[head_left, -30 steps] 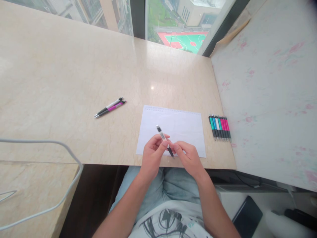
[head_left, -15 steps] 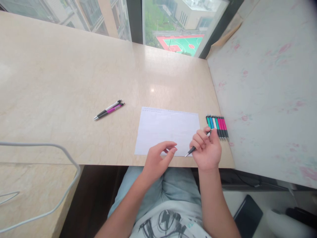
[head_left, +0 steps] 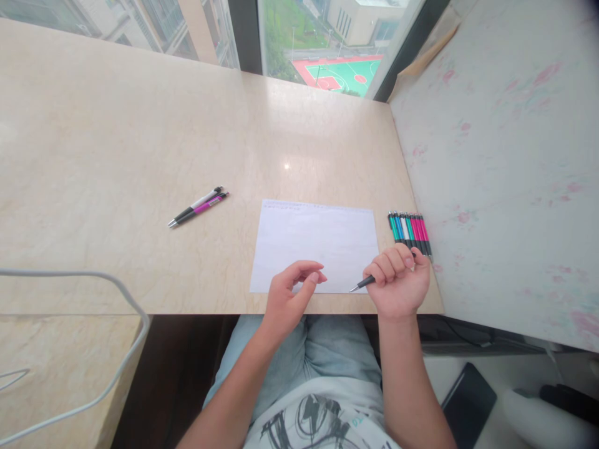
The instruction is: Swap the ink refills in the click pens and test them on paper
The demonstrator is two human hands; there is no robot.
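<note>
Head view: the right hand (head_left: pixel 397 284) has its fingers curled tight around a pen (head_left: pixel 365 282). The pen's dark end and pointy silver tip poke out by the bottom right corner of the white paper (head_left: pixel 318 240); whether the tip touches it is hard to tell. The left hand (head_left: pixel 291 294) is over the paper's near edge, fingers bent but apart, holding nothing. A row of colorful pens (head_left: pixel 409 226) lies just past the right hand. Two more pens (head_left: pixel 200 207) lie together farther left on the counter (head_left: pixel 140 137).
</note>
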